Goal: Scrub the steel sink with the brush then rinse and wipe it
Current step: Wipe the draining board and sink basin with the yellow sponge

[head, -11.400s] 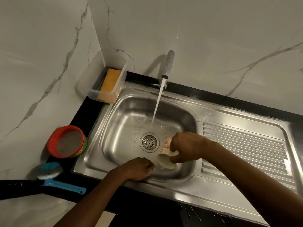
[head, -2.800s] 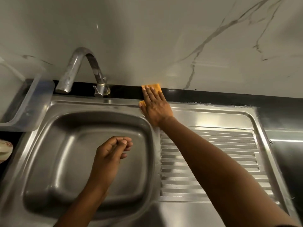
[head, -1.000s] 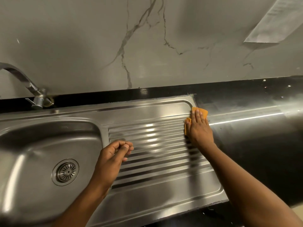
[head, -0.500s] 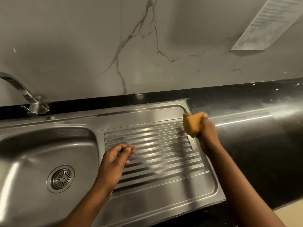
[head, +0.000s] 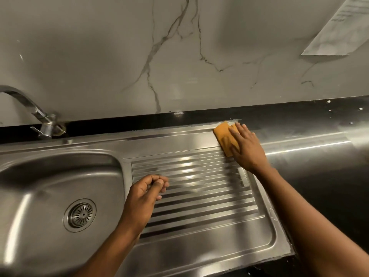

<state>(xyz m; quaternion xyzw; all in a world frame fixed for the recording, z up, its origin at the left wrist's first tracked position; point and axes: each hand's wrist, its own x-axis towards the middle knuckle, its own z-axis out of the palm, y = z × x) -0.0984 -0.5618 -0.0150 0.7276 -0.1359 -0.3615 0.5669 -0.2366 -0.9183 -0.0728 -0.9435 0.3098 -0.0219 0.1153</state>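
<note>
The steel sink (head: 30, 176) has its bowl at the left, with a round drain (head: 79, 214), and a ribbed drainboard (head: 199, 196) at the right. My right hand (head: 246, 150) presses an orange sponge (head: 222, 134) flat on the drainboard's far right corner, fingers straight on top of it. My left hand (head: 143, 196) hovers over the left part of the ribs, its fingers curled loosely and holding nothing. No brush is in view.
A steel tap (head: 43, 124) stands behind the bowl at the far left. Black countertop (head: 319, 156) runs to the right of the sink. A marble wall rises behind, with a paper sheet (head: 339, 31) stuck at the upper right.
My right hand had lifted the sponge off the drainboard half a second ago; now it presses the sponge flat at the far right corner. My left hand has stayed in place.
</note>
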